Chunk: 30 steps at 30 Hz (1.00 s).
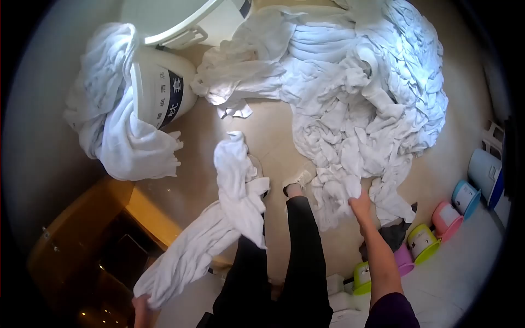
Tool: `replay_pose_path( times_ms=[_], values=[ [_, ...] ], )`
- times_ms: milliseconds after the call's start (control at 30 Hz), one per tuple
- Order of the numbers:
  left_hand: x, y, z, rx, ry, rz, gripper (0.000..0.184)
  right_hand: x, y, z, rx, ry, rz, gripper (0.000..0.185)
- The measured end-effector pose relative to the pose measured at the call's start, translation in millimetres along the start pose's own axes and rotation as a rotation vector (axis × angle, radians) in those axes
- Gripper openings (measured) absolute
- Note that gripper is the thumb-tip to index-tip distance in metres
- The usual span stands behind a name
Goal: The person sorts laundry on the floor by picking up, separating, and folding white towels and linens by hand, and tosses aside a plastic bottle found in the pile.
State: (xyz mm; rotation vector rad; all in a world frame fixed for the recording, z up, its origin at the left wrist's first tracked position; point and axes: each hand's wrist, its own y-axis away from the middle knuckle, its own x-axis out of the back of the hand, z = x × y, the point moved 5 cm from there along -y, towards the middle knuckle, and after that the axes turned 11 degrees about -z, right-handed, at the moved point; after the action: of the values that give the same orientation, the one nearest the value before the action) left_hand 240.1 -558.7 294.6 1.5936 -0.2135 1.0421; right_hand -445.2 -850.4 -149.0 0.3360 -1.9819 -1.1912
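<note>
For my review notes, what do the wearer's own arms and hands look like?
The right hand is ungloved; its forearm is bare, with no watch or band visible, below a dark purple sleeve. The left hand also looks ungloved, but the frame cuts it off and its sleeve isn't visible.

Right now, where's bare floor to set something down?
Free: floor between the draped cloth on the lettered bin and the held cloth in the left hand; a narrower strip between the held cloth and the big white pile. Crowded: by the right hand, which holds the pile's edge near the buckets.
</note>
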Motion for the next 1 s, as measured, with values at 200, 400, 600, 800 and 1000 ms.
replay_pose_path(
  times_ms=[200,400,600,800,1000],
  values=[
    [-208,21,36,-0.218,0.297,-0.65,0.072,-36,-42,-117,0.098,0.497,0.042,0.061],
    [-202,-39,13,0.162,0.799,-0.582,0.059,-100,-124,-257,0.483,0.428,-0.305,0.034],
    [-169,-99,-13,0.077,0.243,-0.413,0.058,-182,-174,-419,0.784,0.708,0.142,0.04],
    [-171,-117,-60,0.154,0.135,-0.385,0.054,-287,-202,-468,0.689,0.287,-0.106,0.051],
    [-189,-124,-67,0.182,0.421,-0.595,0.057,-298,73,-337,0.672,0.211,-0.557,0.037]
  ],
)
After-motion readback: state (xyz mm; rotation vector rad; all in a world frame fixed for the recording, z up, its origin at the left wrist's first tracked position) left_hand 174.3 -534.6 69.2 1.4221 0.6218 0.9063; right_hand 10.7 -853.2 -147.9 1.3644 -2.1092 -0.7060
